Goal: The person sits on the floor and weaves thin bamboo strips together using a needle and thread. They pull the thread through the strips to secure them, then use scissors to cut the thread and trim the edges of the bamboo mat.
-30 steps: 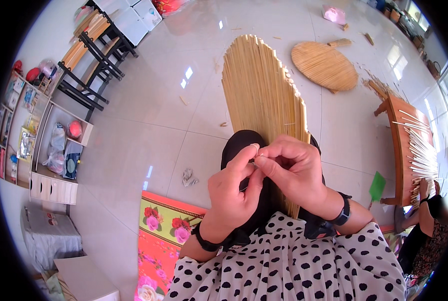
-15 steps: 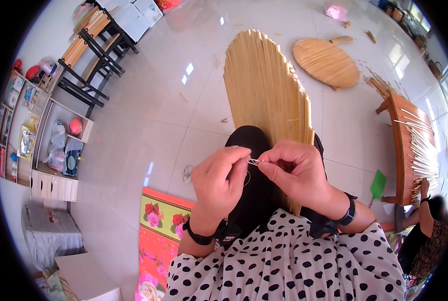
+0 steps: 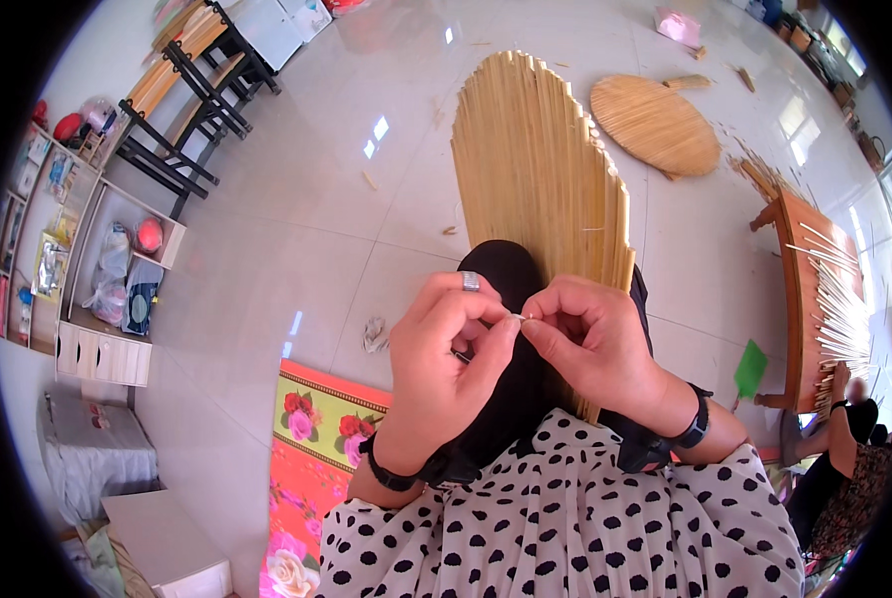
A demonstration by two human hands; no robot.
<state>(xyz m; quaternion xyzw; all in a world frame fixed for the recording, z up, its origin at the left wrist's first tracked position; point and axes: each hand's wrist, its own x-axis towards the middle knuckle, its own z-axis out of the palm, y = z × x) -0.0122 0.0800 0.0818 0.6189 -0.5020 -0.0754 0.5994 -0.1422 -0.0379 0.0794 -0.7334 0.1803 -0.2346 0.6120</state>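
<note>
Thumb and fingertips of my left hand pinch one end of a short bit of white thread. Close against it, my right hand pinches the same thread between thumb and forefinger. Only a tiny length shows between the fingertips; the rest is hidden. A rounded mat of straw-coloured stalks, laid side by side, leans over my black-clad knees, beyond both hands. Its stalk ends make an uneven right edge, and a fine pale thread crosses it near that edge.
A finished-looking oval stalk mat lies on the tiled floor. To the right, a co-worker's hand is at a wooden table strewn with pale stalks. A green fly-swatter-like paddle is nearby. Shelves stand at left.
The white loop that showed between my fingertips has drawn down to a tiny bit. My left hand has shifted right and turned, bringing its ring into view.
</note>
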